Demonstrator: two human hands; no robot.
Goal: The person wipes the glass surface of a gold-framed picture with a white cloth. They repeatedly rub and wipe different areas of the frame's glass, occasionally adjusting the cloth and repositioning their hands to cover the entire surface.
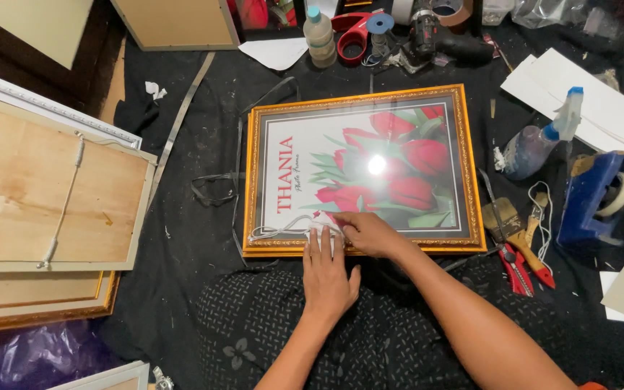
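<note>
Nearest, the left hand (328, 278) lies flat, grip open, pressing a white cloth (324, 230) on the lower edge of the gold picture frame (361, 170). The right hand (368, 232) pinches this cloth. Farther lies a spray bottle (536, 141).

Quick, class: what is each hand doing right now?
Left hand: open, flat on the white cloth.
Right hand: fingers curled, pressing the cloth on the frame.

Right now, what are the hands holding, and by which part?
Both hands, left hand and right hand, press a small white cloth against the gold picture frame, at its near edge.
</note>
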